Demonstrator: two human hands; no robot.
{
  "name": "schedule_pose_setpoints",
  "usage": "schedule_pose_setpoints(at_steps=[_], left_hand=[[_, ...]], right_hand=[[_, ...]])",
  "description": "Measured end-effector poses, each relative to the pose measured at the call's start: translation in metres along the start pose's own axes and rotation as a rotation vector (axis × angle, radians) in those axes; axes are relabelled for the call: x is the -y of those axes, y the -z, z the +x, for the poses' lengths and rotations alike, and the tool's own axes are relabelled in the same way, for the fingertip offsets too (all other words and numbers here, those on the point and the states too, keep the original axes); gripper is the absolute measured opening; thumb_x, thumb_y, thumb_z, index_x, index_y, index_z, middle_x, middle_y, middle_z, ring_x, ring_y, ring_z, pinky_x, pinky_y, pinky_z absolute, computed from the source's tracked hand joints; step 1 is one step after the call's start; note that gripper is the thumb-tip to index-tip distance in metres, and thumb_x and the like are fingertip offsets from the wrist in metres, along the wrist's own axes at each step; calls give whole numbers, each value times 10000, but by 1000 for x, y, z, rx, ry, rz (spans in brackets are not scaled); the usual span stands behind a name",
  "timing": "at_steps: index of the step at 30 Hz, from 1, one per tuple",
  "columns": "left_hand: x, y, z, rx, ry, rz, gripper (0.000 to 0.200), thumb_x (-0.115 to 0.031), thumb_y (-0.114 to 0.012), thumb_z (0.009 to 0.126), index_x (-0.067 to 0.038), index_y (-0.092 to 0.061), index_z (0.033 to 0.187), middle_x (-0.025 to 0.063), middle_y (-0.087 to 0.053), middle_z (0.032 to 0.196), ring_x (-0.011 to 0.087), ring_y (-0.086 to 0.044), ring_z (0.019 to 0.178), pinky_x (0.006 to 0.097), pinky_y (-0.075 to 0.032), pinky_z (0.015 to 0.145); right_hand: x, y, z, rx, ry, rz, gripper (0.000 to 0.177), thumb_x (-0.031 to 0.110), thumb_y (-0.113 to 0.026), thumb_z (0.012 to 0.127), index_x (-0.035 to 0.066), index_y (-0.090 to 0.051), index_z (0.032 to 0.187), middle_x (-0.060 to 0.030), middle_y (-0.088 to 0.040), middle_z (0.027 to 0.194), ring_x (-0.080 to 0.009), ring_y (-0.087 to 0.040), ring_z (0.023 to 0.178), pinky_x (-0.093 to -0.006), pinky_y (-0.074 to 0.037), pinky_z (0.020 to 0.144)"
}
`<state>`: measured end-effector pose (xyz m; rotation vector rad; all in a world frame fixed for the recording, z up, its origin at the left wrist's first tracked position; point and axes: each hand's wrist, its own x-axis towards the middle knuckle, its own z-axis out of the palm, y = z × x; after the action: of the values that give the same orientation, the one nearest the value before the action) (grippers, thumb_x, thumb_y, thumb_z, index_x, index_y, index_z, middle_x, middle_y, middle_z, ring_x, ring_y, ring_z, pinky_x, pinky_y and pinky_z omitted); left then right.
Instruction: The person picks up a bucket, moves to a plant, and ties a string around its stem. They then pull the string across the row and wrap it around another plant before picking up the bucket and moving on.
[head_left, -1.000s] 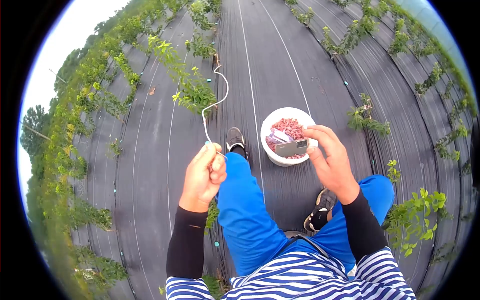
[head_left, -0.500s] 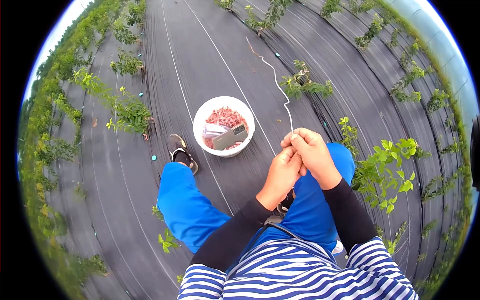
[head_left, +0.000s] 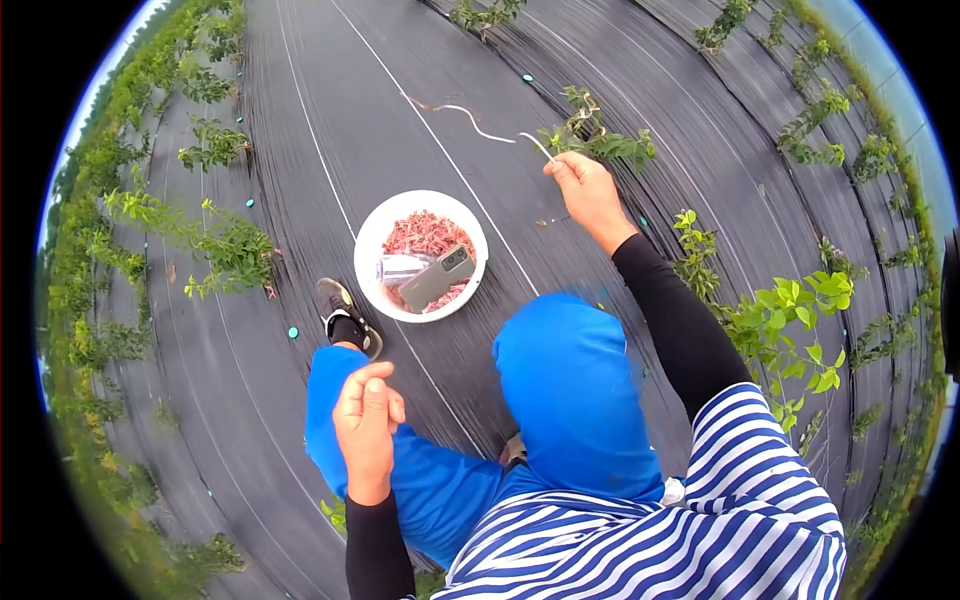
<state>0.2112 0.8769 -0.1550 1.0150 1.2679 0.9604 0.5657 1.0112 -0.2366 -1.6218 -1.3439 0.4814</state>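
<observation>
My right hand (head_left: 586, 190) reaches forward, thumb and fingers pinched on the near end of a thin whitish strand (head_left: 478, 126). This strand runs ahead and to the left in a wavy line to a brown far end, with a short break in its outline near the hand. Over my left knee is my left hand (head_left: 368, 425), its fingers curled and thumb pressed against them; anything inside is hidden. Ahead of it stands a white bucket (head_left: 364, 232) holding reddish-pink bits (head_left: 420, 232), a grey phone (head_left: 438, 280) and a clear plastic bag (head_left: 402, 267).
Black ground sheet (head_left: 330, 130) with pale lines covers the ground. A small leafy plant (head_left: 600, 140) grows just beyond my right hand, and a taller one (head_left: 790, 325) stands at my right. More plants (head_left: 235, 255) line the left. My shoe (head_left: 345, 315) is beside the bucket.
My hands have parted: the right went forward with the strand, the left came back to the left over my knee. The strand's far part now lies further left.
</observation>
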Motion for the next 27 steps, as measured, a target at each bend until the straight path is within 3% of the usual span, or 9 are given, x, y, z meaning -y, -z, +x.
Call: schedule_pose_setpoints(at_steps=[2,6,10,12,14,16,21,23,27], left_hand=[[4,15,1,-67,-21,-133,206,-184,-442,978,-21,-552,1036,-13,-454,574,39,-363,481,178,-278,439],[3,18,5,-79,4,-62,193,-203,-409,991,-52,-521,1036,-28,-395,556,32,-319,444,181,-258,409],[1,18,13,-64,37,-119,198,-223,-416,990,-58,-511,1042,-31,-378,556,34,-315,436,179,-250,400],[0,16,14,-59,62,-141,202,-227,-411,991,-58,-508,1045,-29,-374,556,35,-313,434,178,-245,396],[0,13,13,-44,62,-134,204,-230,-410,992,-58,-507,1046,-29,-372,556,35,-311,434,179,-242,394],[-1,10,12,-22,51,-133,206,-232,-410,992,-58,-506,1047,-28,-371,556,35,-309,433,179,-238,392],[-5,8,-3,11,-41,-166,205,-222,-400,995,-55,-505,1051,-26,-371,560,36,-292,435,183,-237,395],[-7,11,-12,26,-64,-169,205,-219,-399,996,-54,-505,1054,-26,-371,561,36,-290,437,184,-238,397],[-16,26,-40,33,-120,-172,206,-214,-399,996,-52,-506,1062,-26,-370,563,35,-290,442,185,-239,400]], right_hand=[[-42,-17,-34,65,-218,-102,214,202,-511,891,34,-643,899,-100,-635,739,-231,-612,724,-349,-466,686],[-98,-41,-93,-250,-332,90,221,218,-512,888,34,-633,868,-112,-628,728,-236,-600,683,-358,-460,673],[-128,-52,-144,105,-474,139,204,154,-477,904,19,-626,867,-66,-614,742,-137,-564,718,-287,-435,652],[-118,-41,-144,-152,-642,196,210,166,-494,886,17,-632,834,-60,-610,727,-138,-565,716,-298,-437,661],[-119,-37,-154,-164,-651,207,226,181,-501,869,12,-637,805,-62,-614,720,-149,-571,718,-303,-443,681],[-137,-35,-169,206,-532,167,238,191,-499,867,8,-638,804,-80,-628,731,-169,-589,728,-306,-452,699],[-153,-2,-193,54,-447,-127,224,238,-523,858,49,-642,846,-160,-642,813,-317,-622,798,-396,-472,721],[-159,12,-202,250,-377,-475,208,263,-525,858,80,-623,857,-172,-638,833,-369,-605,824,-458,-469,709],[-172,20,-216,330,-352,-548,209,273,-510,857,91,-612,850,-169,-637,822,-382,-604,807,-491,-466,691]])
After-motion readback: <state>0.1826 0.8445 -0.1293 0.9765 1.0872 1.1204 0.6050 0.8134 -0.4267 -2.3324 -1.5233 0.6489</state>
